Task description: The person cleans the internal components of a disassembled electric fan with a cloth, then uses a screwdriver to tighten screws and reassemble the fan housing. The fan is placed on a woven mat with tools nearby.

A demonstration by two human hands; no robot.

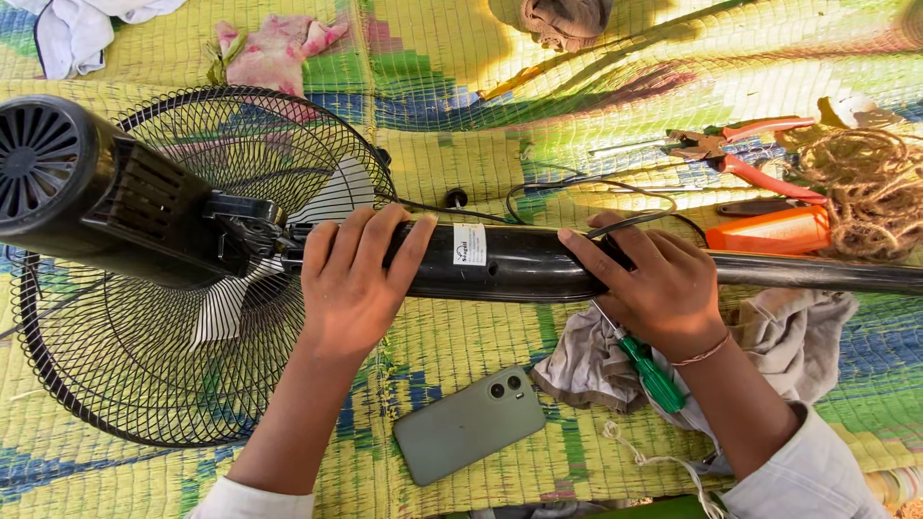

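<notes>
I see the fan's black pole (pixel 510 264) lying flat across the woven mat (pixel 461 125). My left hand (pixel 351 284) curls over it near the motor housing (pixel 87 183), pinning it; my right hand (pixel 663 288) presses it too, with a green screwdriver (pixel 649 370) tucked under the palm.

Glossy plastic fan column (pixel 519 264) — woven mat (pixel 461 115)

A small white rectangular label (pixel 469 244) sits on the black fan pole (pixel 519 264), between the left hand (pixel 351 284) and right hand (pixel 663 288); nearer the left.
</notes>
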